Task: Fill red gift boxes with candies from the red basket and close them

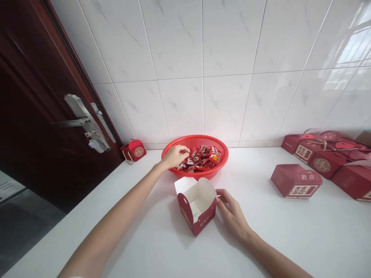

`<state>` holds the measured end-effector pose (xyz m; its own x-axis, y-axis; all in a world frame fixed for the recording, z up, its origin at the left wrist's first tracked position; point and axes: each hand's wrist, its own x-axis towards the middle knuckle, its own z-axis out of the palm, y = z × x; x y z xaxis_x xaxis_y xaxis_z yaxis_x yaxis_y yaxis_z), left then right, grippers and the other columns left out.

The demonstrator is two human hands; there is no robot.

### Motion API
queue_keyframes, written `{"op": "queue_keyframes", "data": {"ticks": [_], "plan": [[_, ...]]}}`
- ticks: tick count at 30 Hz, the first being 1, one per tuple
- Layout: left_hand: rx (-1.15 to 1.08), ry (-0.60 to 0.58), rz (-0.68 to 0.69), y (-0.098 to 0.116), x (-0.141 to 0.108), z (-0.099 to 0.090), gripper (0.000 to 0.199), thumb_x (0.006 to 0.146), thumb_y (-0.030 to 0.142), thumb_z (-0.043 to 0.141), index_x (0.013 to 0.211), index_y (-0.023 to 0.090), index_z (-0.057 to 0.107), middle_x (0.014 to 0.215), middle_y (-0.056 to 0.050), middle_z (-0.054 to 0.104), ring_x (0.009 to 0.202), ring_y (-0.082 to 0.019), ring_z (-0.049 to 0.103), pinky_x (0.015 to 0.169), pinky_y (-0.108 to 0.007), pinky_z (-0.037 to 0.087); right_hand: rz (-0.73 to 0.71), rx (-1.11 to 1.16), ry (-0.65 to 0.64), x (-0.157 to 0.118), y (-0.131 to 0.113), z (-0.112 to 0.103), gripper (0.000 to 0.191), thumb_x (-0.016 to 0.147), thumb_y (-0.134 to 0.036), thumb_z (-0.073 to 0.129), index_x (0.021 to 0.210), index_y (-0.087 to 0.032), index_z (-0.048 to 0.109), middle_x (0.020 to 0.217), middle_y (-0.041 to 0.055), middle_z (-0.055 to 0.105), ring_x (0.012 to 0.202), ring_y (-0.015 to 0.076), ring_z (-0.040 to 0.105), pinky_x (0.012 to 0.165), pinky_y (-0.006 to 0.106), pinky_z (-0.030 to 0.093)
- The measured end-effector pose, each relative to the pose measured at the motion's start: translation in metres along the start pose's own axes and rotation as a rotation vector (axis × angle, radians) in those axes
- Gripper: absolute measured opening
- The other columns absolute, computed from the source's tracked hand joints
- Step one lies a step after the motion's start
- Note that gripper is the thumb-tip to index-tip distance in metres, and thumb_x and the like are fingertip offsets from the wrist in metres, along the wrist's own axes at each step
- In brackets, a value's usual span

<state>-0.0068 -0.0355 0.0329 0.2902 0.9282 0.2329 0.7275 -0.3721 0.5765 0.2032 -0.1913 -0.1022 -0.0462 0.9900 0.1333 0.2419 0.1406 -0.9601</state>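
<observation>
Sweets (199, 159) in the basket (199, 175) near the back edge of the tabletop (139, 239) are seemingly being picked by the left hand (174, 156), its fingers narrowed, any hold untellable, while the open box (197, 204), nearer the front edge, is held by the right hand's (233, 214) fingers, a clean lift being called for.

The white-lined box (204, 218) is dark red, the basket (213, 172) bright red, tiles (180, 109) grey-veined white.

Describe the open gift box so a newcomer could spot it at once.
On the white tabletop, find the red plastic basket of wrapped sweets near the tiled wall. Just in front, touched by the right hand, stands the open gift box. Unlike the closed red gift boxes farther right, its top gapes, showing a white inside.
</observation>
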Motion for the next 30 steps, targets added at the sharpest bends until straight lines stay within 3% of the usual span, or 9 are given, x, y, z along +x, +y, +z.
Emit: {"op": "queue_keyframes", "data": {"ticks": [3,6,9,13,17,22,30], "plan": [[0.052,-0.100,-0.043,-0.007,0.038,0.009,0.019,0.081,0.013,0.058,0.090,0.020,0.074,0.106,-0.002,0.075,0.098,-0.020,0.068,0.086,-0.024,0.052,-0.022,-0.017,0.026,0.000,0.003,0.001,0.040,0.097,-0.055,0.045,0.110,-0.020,0.059,0.100,0.0092,0.072,0.092,0.0248,0.067,0.085,0.040,0.053],[0.090,-0.206,-0.102,-0.013,0.066,0.022,0.018,0.088,0.016,0.061,0.101,0.018,0.072,0.106,-0.005,0.073,0.083,-0.017,0.068,0.073,-0.027,0.055,-0.052,-0.040,0.037,0.000,0.006,0.002,0.036,0.097,-0.051,0.046,0.109,-0.020,0.060,0.095,0.0085,0.072,0.088,0.0237,0.067,0.083,0.039,0.054],[0.115,-0.300,-0.118,-0.013,0.087,0.036,0.020,0.095,0.029,0.063,0.109,0.015,0.067,0.107,-0.007,0.070,0.085,-0.017,0.067,0.076,-0.033,0.058,-0.056,-0.044,0.038,0.000,0.008,0.004,0.033,0.097,-0.048,0.047,0.109,-0.020,0.060,0.097,0.0091,0.072,0.088,0.0232,0.067,0.080,0.038,0.055],[0.121,-0.342,-0.113,-0.009,0.108,0.055,0.029,0.098,0.038,0.061,0.118,0.017,0.064,0.117,-0.009,0.066,0.098,-0.021,0.066,0.085,-0.039,0.058,-0.058,-0.050,0.020,0.000,0.007,0.005,0.029,0.097,-0.042,0.046,0.109,-0.019,0.060,0.095,0.0089,0.071,0.086,0.0232,0.067,0.075,0.036,0.055],[0.099,-0.368,-0.092,-0.010,0.119,0.074,0.034,0.097,0.037,0.062,0.124,0.017,0.061,0.123,-0.010,0.063,0.105,-0.023,0.065,0.090,-0.044,0.057,-0.080,-0.062,0.020,0.001,0.008,0.007,0.026,0.096,-0.035,0.045,0.108,-0.019,0.060,0.096,0.0092,0.070,0.085,0.0226,0.067,0.075,0.036,0.055],[0.072,-0.428,-0.107,-0.020,0.123,0.091,0.031,0.097,0.038,0.062,0.119,0.016,0.064,0.118,-0.009,0.066,0.101,-0.021,0.066,0.088,-0.042,0.057,-0.082,-0.073,0.016,0.002,0.009,0.007,0.023,0.095,-0.031,0.045,0.108,-0.019,0.059,0.094,0.0083,0.070,0.084,0.0219,0.067,0.075,0.035,0.054],[0.044,-0.407,-0.197,-0.034,0.128,0.086,0.027,0.097,0.037,0.063,0.113,0.015,0.065,0.110,-0.007,0.067,0.093,-0.020,0.067,0.079,-0.036,0.059,-0.078,-0.088,0.018,0.003,0.006,0.006,0.022,0.093,-0.031,0.046,0.105,-0.020,0.060,0.096,0.0085,0.071,0.082,0.0222,0.068,0.072,0.035,0.054]]}}
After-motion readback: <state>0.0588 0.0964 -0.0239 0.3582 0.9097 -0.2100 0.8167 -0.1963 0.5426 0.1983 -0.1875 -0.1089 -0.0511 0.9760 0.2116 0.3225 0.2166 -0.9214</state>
